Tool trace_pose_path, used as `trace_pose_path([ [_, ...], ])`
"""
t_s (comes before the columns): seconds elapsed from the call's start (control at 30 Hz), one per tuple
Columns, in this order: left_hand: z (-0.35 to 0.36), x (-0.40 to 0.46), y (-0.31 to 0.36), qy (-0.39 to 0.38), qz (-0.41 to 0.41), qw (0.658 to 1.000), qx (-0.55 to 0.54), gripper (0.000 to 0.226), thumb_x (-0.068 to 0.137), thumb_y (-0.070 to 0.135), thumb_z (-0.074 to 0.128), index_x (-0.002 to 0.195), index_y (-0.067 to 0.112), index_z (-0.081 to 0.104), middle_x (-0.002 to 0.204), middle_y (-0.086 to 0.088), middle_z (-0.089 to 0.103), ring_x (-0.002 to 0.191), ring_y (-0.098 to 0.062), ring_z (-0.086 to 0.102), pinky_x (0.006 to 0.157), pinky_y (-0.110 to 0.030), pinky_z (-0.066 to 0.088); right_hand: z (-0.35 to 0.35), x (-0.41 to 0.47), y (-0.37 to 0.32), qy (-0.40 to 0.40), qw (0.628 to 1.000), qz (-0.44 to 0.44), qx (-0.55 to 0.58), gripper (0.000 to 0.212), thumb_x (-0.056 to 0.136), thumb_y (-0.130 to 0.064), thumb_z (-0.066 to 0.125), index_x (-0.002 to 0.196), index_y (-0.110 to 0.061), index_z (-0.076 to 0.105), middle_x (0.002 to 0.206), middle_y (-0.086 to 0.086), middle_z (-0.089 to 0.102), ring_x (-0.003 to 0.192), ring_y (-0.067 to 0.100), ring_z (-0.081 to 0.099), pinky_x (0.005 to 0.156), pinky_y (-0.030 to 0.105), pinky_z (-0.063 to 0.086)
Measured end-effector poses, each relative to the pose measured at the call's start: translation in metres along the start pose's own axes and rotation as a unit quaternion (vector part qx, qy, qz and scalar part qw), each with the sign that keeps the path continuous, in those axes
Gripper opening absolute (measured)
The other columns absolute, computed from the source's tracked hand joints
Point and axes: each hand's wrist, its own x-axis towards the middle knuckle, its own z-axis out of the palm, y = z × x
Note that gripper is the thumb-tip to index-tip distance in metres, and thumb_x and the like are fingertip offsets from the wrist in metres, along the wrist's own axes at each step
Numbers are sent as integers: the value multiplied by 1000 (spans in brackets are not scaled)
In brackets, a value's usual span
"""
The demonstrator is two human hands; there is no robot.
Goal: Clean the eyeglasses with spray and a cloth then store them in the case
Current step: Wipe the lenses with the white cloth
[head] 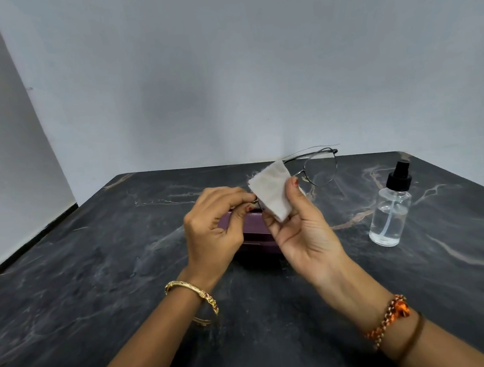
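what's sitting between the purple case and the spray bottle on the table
In the head view, only bare dark marble table lies between the purple case and the spray bottle; the right hand overlaps the case's right end.

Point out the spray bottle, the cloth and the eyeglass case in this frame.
spray bottle [389, 215]: head view, on its clear body.
cloth [273, 191]: head view, middle of the fabric.
eyeglass case [255, 225]: head view, purple lid between the hands.

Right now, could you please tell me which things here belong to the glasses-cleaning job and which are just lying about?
Part of the job:
glasses
cloth
spray bottle
purple case

Just there:
marble table
gold bangle
beaded bracelet
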Motion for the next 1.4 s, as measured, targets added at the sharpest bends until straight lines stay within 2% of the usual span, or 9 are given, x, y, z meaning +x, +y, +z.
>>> trace_pose_path([
  [0.27, -2, 2, -1, -23, 31, 999, 23, 7, 71, -6, 67, 77, -3, 69, 82, 1, 61, 77, -12, 58, 72, -20, 49, 0, 1, -5, -20, 1000, -4, -16, 28, 64, -24, 60, 88, -10, 62, 79, 5, 72, 70, 13, 68, 59, 18, 55],
  [0.4, -4, 0, -3, -32, 15, 999, 31, 14, 68, -12, 64, 79, -5, 68, 79, -9, 68, 77, -13, 58, 73, -18, 48, -5, 4, -7, -35, 997, -8, -75, 29, 62, -17, 62, 90, -8, 62, 87, 6, 69, 80, 13, 67, 67, 20, 57],
  [0.57, -10, 6, -5, -40, 25, 999, 27, 10, 76, -1, 59, 79, -3, 68, 83, 1, 60, 77, -12, 56, 74, -17, 46, -8, 9, -21, -46, 983, -1, -179, 15, 56, -8, 66, 71, -9, 65, 68, 0, 73, 67, 9, 69, 68, 24, 57],
  [0.7, -8, 6, -5, -33, 9, 999, 29, 8, 73, -4, 66, 79, -1, 70, 83, 3, 61, 77, -13, 56, 75, -19, 46, -10, 11, -32, -76, 972, -23, -219, 12, 54, -3, 66, 60, -13, 67, 65, -4, 72, 66, 7, 68, 68, 20, 57],
  [0.9, -3, 4, 0, -18, 12, 1000, 9, 9, 72, -4, 67, 81, -3, 69, 83, 0, 61, 77, -12, 58, 74, -15, 48, -5, 10, -25, -48, 987, -27, -150, 31, 61, -18, 62, 88, -3, 62, 84, 7, 68, 79, 16, 65, 64, 27, 58],
  [1.0, 1, 1, 2, -33, 27, 999, 7, 13, 69, -9, 67, 79, -3, 69, 83, 0, 62, 77, -11, 59, 74, -17, 49, -2, 8, -20, -17, 998, -26, -59, 28, 62, -21, 60, 85, -6, 61, 74, 5, 71, 68, 16, 69, 51, 25, 57],
  [1.07, 2, -1, 2, -45, 36, 998, 9, 13, 68, -11, 67, 78, -3, 70, 81, -3, 65, 77, -11, 60, 74, -16, 50, -1, 7, -16, -8, 999, -26, -32, 29, 62, -23, 59, 87, -7, 60, 77, 5, 70, 65, 14, 68, 51, 22, 56],
  [1.27, 0, -4, -3, -60, 34, 997, 26, 16, 66, -16, 65, 79, -8, 69, 79, -19, 71, 76, -20, 66, 72, -24, 54, -8, 8, -9, -50, 996, -30, -68, 27, 65, -18, 60, 92, -16, 61, 72, -2, 73, 69, 9, 69, 57, 22, 57],
  [1.4, -2, -4, -4, -60, 36, 997, 26, 12, 68, -15, 63, 75, -7, 69, 76, -17, 70, 76, -13, 62, 73, -18, 51, -10, 12, -20, -89, 979, -27, -180, 34, 61, -18, 63, 94, -13, 60, 71, -3, 73, 71, 7, 69, 61, 20, 57],
])
